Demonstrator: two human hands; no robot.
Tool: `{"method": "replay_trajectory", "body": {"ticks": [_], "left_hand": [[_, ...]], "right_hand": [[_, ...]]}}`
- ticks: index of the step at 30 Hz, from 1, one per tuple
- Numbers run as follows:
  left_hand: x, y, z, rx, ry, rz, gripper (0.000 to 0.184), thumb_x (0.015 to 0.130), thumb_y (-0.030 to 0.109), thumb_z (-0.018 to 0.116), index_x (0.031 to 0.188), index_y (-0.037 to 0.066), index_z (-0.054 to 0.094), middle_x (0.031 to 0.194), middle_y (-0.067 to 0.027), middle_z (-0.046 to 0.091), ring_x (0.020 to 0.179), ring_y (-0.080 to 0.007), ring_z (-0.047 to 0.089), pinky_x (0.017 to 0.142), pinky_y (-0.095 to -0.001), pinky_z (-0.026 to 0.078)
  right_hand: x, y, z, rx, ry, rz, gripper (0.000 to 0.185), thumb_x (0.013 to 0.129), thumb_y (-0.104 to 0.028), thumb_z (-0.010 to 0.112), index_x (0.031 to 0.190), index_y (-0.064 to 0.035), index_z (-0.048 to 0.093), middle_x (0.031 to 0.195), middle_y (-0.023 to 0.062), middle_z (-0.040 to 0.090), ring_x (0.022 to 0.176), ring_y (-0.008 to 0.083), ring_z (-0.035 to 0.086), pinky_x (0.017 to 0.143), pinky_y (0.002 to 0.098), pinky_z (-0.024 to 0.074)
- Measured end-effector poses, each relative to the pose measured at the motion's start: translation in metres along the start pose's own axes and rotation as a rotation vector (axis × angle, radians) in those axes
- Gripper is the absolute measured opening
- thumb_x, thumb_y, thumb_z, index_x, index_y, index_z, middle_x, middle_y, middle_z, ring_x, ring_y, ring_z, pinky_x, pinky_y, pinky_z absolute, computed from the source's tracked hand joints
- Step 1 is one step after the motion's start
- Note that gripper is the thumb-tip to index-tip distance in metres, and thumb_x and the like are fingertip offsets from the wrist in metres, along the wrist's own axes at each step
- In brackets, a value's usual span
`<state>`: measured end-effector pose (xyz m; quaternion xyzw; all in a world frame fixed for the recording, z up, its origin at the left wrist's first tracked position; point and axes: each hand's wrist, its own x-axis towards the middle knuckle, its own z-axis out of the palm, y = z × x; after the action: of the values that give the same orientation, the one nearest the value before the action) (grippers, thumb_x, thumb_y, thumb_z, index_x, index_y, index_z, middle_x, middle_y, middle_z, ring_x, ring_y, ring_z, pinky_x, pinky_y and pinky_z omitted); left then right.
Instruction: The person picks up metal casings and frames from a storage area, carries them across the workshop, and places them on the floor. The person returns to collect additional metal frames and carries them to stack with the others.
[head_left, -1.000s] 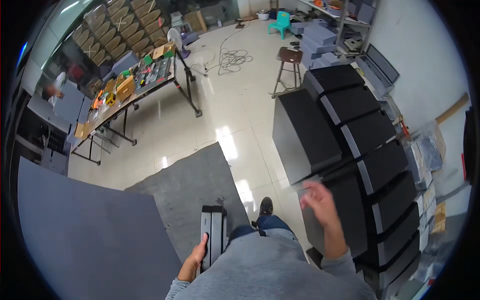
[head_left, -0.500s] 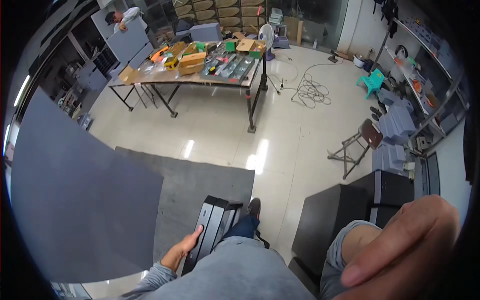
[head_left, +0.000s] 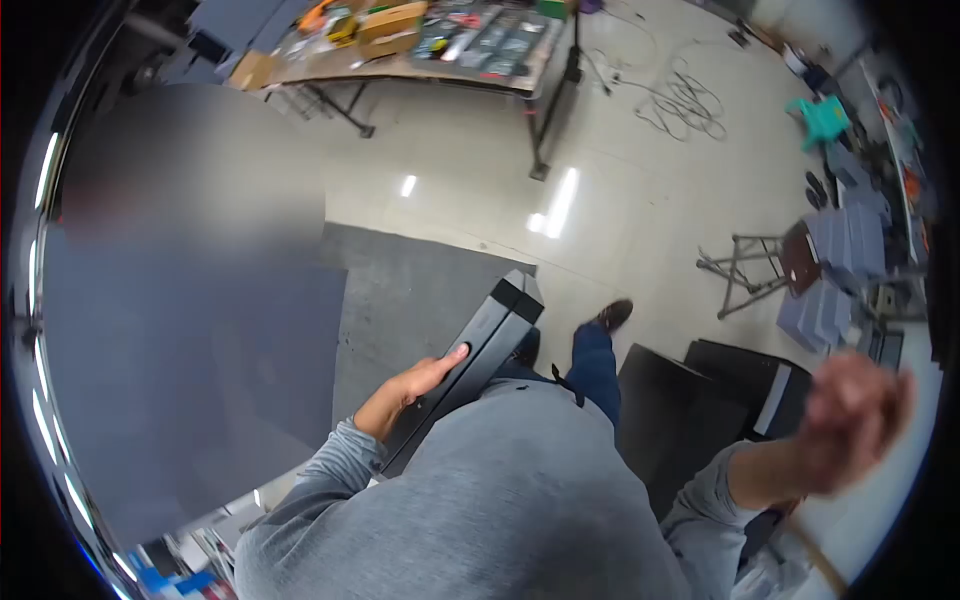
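My left hand [head_left: 428, 378] grips the edge of a long, flat grey metal case with black end pieces [head_left: 482, 337], its thumb lying across the face. The case is tilted and held against my left side, its lower end hidden by my sleeve and body. Out to the right, my right hand [head_left: 858, 425] is raised in the air, smeared by motion, its fingers not clear. Below and beyond it stand black cabinet-like boxes [head_left: 745, 372]; I see no contact between them and that hand.
A large grey panel [head_left: 190, 390] stands at left beside a dark mat [head_left: 420, 265]. Ahead is a cluttered worktable [head_left: 430, 68]. A folding stool [head_left: 800, 258], stacked grey boxes [head_left: 850, 235], a green plastic stool [head_left: 822, 122] and a coiled cable [head_left: 685, 105] are to the right.
The view has tipped downward and turned. The case has swung up and rightward in my left hand. My right hand has moved farther from the camera. A foot has stepped out to the right.
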<state>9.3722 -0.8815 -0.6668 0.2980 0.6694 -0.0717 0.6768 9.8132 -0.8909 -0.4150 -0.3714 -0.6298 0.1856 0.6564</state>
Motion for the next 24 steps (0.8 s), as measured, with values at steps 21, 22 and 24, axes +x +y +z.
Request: {"method": "replay_trajectory", "body": {"ticks": [21, 22, 24], "left_hand": [[0.163, 0.456, 0.175, 0.081, -0.138, 0.096, 0.098, 0.084, 0.072, 0.047, 0.139, -0.008, 0.036, 0.137, -0.0191, 0.048, 0.121, -0.0283, 0.052, 0.103, -0.0366, 0.039], [0.174, 0.474, 0.180, 0.094, -0.151, 0.094, 0.097, 0.084, 0.072, 0.047, 0.139, -0.008, 0.036, 0.136, -0.0191, 0.048, 0.121, -0.0282, 0.052, 0.103, -0.0365, 0.039], [0.193, 0.512, 0.187, 0.131, -0.172, 0.087, 0.097, 0.085, 0.071, 0.047, 0.138, -0.009, 0.037, 0.136, -0.0190, 0.049, 0.120, -0.0279, 0.052, 0.103, -0.0362, 0.039]], "right_hand": [[-0.007, 0.317, -0.290, -0.467, -0.139, 1.070, 0.061, 0.080, -0.042, 0.068, 0.128, -0.0058, 0.054, 0.093, 0.0114, 0.069, 0.079, 0.0288, 0.067, 0.073, 0.0385, 0.0507], [0.011, 0.341, -0.296, -0.483, -0.184, 1.079, 0.060, 0.080, -0.041, 0.067, 0.127, -0.0059, 0.054, 0.094, 0.0118, 0.069, 0.081, 0.0300, 0.066, 0.074, 0.0395, 0.0507], [0.040, 0.388, -0.302, -0.553, -0.238, 1.078, 0.058, 0.080, -0.040, 0.067, 0.126, -0.0060, 0.055, 0.095, 0.0125, 0.069, 0.083, 0.0316, 0.066, 0.074, 0.0412, 0.0507]]}}
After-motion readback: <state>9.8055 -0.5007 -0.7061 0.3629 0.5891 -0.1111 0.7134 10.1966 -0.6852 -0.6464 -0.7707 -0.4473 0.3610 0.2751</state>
